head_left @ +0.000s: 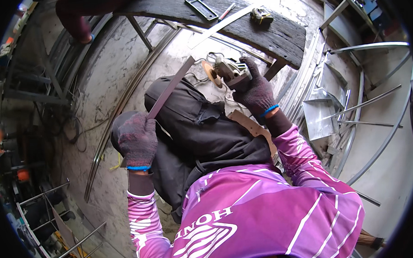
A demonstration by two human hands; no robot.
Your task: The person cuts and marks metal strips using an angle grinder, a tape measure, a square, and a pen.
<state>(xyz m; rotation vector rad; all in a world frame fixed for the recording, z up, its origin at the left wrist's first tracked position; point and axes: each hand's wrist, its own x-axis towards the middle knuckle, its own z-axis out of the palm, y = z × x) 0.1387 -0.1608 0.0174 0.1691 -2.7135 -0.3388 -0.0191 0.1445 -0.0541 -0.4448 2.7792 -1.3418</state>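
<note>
Gripping dark flat bar (171,87) with fingers of left hand (139,137), left of angle grinder (231,73); clutching grinder with fingers of right hand (254,90); see tape measure (261,17) on surface (283,39) beyond grinder

The left hand (135,137) hides part of the metal bar (172,86); the right hand (256,91) covers part of the grinder (231,71). Beyond the left hand, the upper edge crops a co-worker's sleeve (75,21).

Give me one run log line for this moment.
left hand: holding strip | right hand: holding grinder | bench: tape measure on top
</note>
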